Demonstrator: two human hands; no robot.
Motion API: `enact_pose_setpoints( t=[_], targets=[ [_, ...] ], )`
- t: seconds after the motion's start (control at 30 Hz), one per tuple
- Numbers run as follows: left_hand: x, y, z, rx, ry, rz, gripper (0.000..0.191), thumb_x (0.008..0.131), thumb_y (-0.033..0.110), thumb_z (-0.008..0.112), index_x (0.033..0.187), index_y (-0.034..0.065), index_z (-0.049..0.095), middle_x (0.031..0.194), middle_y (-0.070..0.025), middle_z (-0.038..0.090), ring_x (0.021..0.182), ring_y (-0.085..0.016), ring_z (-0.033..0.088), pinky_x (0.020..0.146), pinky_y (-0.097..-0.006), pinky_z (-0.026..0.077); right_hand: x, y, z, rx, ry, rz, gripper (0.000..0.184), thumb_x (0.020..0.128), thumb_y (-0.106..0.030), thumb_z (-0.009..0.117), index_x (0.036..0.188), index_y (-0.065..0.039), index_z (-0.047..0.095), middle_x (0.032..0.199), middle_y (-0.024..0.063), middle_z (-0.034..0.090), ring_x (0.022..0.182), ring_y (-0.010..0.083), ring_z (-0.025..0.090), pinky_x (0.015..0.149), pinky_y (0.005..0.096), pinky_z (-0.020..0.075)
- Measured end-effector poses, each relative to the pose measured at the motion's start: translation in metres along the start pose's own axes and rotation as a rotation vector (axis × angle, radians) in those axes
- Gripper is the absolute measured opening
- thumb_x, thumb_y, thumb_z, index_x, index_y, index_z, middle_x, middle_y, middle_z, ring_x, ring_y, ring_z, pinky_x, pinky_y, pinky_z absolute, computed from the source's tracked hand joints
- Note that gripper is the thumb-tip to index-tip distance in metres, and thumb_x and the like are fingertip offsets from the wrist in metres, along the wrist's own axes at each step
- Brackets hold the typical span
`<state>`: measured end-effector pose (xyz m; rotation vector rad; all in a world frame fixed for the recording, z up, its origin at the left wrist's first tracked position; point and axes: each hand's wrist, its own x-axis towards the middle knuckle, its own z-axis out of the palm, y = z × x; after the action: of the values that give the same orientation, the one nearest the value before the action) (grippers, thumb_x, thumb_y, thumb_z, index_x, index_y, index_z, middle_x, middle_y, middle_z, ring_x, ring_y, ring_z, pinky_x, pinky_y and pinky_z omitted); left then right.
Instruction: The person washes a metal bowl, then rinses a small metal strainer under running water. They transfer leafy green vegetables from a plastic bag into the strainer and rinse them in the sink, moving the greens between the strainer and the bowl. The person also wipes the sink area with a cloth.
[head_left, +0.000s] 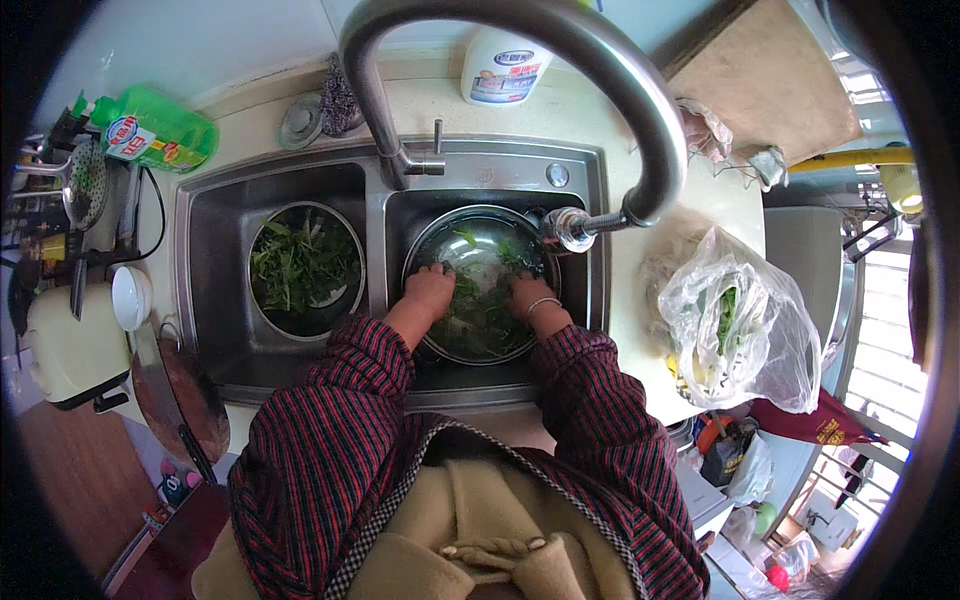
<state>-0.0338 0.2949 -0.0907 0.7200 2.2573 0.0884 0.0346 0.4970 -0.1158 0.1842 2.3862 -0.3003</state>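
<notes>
A round metal basin (486, 360) of water stands in the right bowl of the sink, with leafy greens (484, 319) in the water. My left hand (431, 291) is at the basin's left side, fingertips among the greens. On the right side my right hand (529, 294), with a bracelet at the wrist, has its fingers partly under water. Whether either hand grips any leaves cannot be made out. A second round basin (360, 292) holding more greens (304, 262) is in the left sink bowl.
A gooseneck faucet (660, 135) arches over the right bowl. Plastic bags (787, 345) with greens lie on the right counter. On the left are a green detergent bottle (191, 139), a white bowl (131, 298) and a cleaver (166, 382) on a round board (210, 412).
</notes>
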Motion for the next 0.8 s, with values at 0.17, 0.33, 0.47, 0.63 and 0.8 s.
enact_pose_setpoints(
  t=[0.17, 0.33, 0.47, 0.63, 0.8],
  targets=[
    [-0.01, 0.002, 0.015, -0.07, -0.023, -0.038, 0.036, 0.076, 0.015, 0.06, 0.11, 0.0034, 0.057, 0.111, -0.0205, 0.058, 0.102, -0.036, 0.059, 0.084, -0.0443, 0.049, -0.019, -0.033, 0.022, 0.1, -0.154, 0.073, 0.05, 0.077, -0.027, 0.061, 0.116, 0.003, 0.052, 0.113, 0.0248, 0.058, 0.105, 0.0375, 0.057, 0.089, 0.0438, 0.0465],
    [-0.008, 0.009, 0.035, -0.395, 0.009, -0.079, 0.037, 0.079, 0.014, 0.053, 0.112, -0.001, 0.056, 0.115, -0.0242, 0.056, 0.108, -0.039, 0.055, 0.092, -0.0436, 0.045, -0.019, -0.061, 0.039, 0.081, -0.229, -0.19, 0.042, 0.078, -0.024, 0.058, 0.111, 0.003, 0.059, 0.114, 0.0271, 0.057, 0.108, 0.0404, 0.055, 0.09, 0.0439, 0.0455],
    [-0.012, 0.017, 0.047, -0.833, 0.053, -0.132, 0.04, 0.08, 0.012, 0.049, 0.118, -0.0002, 0.054, 0.116, -0.0262, 0.056, 0.111, -0.038, 0.053, 0.093, -0.0397, 0.042, -0.024, -0.074, 0.036, 0.578, -0.005, -0.117, 0.036, 0.078, -0.021, 0.054, 0.105, 0.002, 0.062, 0.109, 0.0285, 0.058, 0.104, 0.0417, 0.056, 0.088, 0.0433, 0.0453],
    [-0.023, 0.028, 0.031, -0.998, 0.204, -0.1, 0.027, 0.087, 0.011, 0.05, 0.112, 0.0043, 0.057, 0.102, -0.0154, 0.062, 0.097, -0.023, 0.056, 0.082, -0.034, 0.043, -0.05, -0.091, 0.008, 0.822, 0.335, 0.157, 0.033, 0.076, -0.017, 0.055, 0.102, 0.002, 0.061, 0.103, 0.0296, 0.059, 0.101, 0.0431, 0.056, 0.086, 0.0429, 0.0456],
    [-0.039, 0.041, -0.008, -0.908, 0.262, 0.006, 0.025, 0.086, 0.009, 0.051, 0.108, 0.0018, 0.058, 0.102, -0.0138, 0.063, 0.095, -0.02, 0.056, 0.082, -0.0326, 0.043, -0.083, -0.1, -0.025, 0.907, 0.545, 0.179, 0.036, 0.074, -0.011, 0.056, 0.107, 0.004, 0.056, 0.101, 0.0287, 0.06, 0.098, 0.0434, 0.056, 0.086, 0.0438, 0.0452]
  ],
)
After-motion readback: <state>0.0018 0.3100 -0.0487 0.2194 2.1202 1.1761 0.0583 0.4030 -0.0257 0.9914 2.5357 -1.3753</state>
